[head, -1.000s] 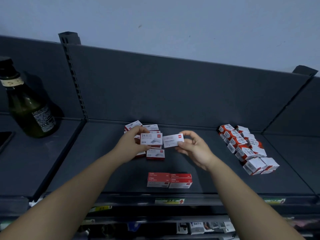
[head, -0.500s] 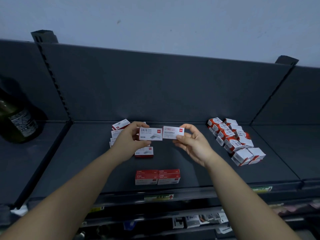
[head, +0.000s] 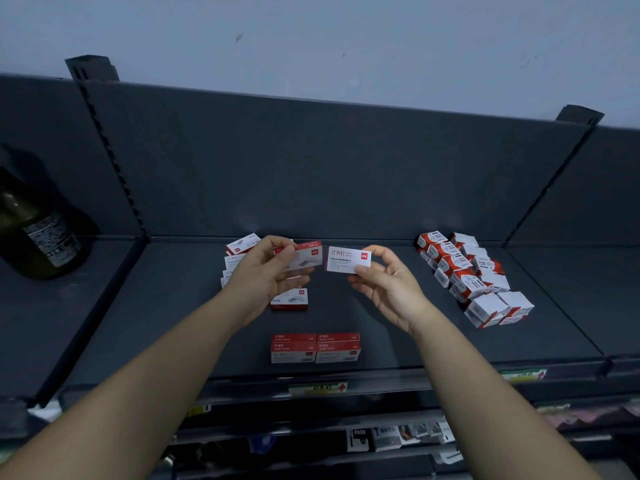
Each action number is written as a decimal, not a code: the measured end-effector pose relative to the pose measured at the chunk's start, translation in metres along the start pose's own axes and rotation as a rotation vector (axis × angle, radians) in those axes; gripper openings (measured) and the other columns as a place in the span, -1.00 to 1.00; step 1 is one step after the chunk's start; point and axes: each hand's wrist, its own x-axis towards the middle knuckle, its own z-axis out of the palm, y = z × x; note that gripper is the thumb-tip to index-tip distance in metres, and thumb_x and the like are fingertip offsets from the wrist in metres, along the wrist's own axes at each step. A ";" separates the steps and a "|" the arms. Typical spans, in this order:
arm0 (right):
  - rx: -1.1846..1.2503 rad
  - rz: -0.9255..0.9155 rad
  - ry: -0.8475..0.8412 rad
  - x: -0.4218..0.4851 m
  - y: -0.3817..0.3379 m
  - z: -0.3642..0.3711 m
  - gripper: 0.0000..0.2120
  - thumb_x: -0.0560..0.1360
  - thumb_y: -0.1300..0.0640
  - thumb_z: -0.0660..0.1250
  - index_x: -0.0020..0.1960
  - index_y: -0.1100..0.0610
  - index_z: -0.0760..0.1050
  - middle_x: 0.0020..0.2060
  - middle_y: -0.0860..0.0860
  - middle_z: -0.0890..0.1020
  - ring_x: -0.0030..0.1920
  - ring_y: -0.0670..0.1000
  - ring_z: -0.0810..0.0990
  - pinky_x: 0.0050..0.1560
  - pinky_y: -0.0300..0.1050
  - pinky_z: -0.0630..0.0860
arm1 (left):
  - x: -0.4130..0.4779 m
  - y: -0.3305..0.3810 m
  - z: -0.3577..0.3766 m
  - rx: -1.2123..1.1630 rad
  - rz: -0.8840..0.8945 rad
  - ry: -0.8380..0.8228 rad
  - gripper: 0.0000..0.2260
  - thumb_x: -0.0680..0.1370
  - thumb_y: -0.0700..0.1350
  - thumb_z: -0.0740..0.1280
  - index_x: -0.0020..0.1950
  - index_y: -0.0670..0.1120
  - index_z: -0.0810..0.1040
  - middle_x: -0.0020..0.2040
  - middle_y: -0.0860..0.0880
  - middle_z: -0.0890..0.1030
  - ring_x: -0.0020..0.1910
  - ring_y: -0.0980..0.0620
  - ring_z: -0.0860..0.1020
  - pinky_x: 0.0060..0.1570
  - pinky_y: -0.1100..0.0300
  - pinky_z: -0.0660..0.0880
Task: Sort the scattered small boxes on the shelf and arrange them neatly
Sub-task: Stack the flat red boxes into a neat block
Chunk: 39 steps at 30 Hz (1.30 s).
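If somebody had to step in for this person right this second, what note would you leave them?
Left hand: pinches a red-and-white flat box, lifted above the shelf.
Right hand: pinches a second flat box, white face towards the camera, beside the first with a small gap.
Done: a neat block of flat boxes sits at the shelf's front edge.
Left: place both held boxes; tidy the loose pile behind the left hand and the single box near it; the cube boxes on the right lie in a ragged cluster.

I see a shop: a dark metal shelf [head: 173, 323] with a slotted upright [head: 114, 161] and price labels [head: 317, 388] along its edge.
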 end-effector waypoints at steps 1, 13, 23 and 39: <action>-0.004 0.002 -0.002 0.000 0.000 0.000 -0.73 0.51 0.40 0.31 0.14 0.15 0.41 -0.02 0.19 0.70 -0.12 0.10 0.67 -0.03 -0.13 0.63 | 0.000 0.000 -0.001 0.012 0.003 0.014 -0.89 0.64 -0.18 0.21 0.00 -0.09 0.53 0.04 -0.14 0.65 0.06 -0.18 0.66 0.06 -0.03 0.61; -0.029 0.014 -0.045 -0.004 0.003 0.005 -0.75 0.53 0.42 0.29 0.13 0.16 0.43 0.00 0.23 0.68 -0.12 0.09 0.66 -0.04 -0.14 0.63 | -0.007 0.006 -0.003 0.054 0.003 0.026 -0.51 0.47 -0.57 0.24 0.19 -0.05 0.52 0.22 -0.07 0.53 0.08 -0.02 0.61 0.09 0.09 0.60; -0.030 0.017 -0.051 -0.006 0.004 0.010 -0.74 0.53 0.43 0.29 0.14 0.17 0.42 0.01 0.23 0.68 -0.11 0.10 0.67 -0.03 -0.13 0.63 | -0.014 0.008 -0.004 0.094 0.020 0.016 -0.50 0.41 -0.63 0.24 0.19 -0.15 0.51 0.17 -0.07 0.62 0.14 -0.08 0.64 0.09 -0.06 0.61; -0.008 0.024 -0.040 -0.011 -0.001 0.013 -0.78 0.56 0.39 0.26 0.11 0.14 0.41 0.02 0.25 0.66 -0.09 0.11 0.67 0.00 -0.12 0.63 | -0.015 0.005 -0.004 -0.116 -0.040 0.016 -0.65 0.56 -0.47 0.21 0.27 -0.16 0.45 -0.01 -0.10 0.68 0.06 -0.13 0.65 0.06 0.00 0.62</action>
